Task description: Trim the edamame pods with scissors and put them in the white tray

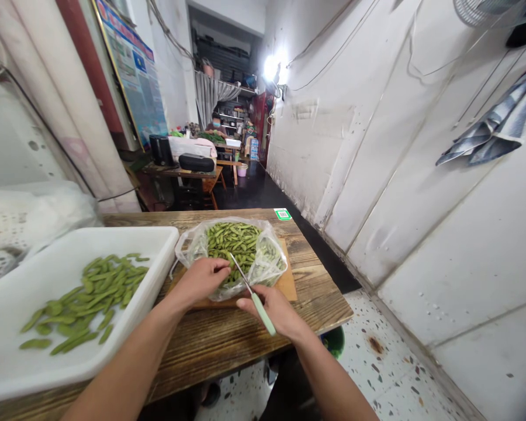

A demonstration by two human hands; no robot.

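Observation:
A clear plastic bag (pixel 269 266) full of green bean pods (pixel 232 237) lies open on a wooden cutting board (pixel 288 285) on the wooden table (pixel 210 342). My left hand (pixel 199 280) reaches into the bag's near edge, fingers closed on pods there. My right hand (pixel 274 310) grips a knife (pixel 251 290) with a pale green handle, its thin blade pointing up into the bag beside my left fingers. A large white tray (pixel 158 240) to the left holds a heap of trimmed green pods (pixel 90 295).
A white wall runs along the right, a striped cloth (pixel 497 126) hanging on it. A green sticker (pixel 283 214) lies at the table's far corner. A plastic-covered bundle (pixel 30 213) sits far left. Beyond, a dark table (pixel 188 172) with boxes stands in a narrow passage.

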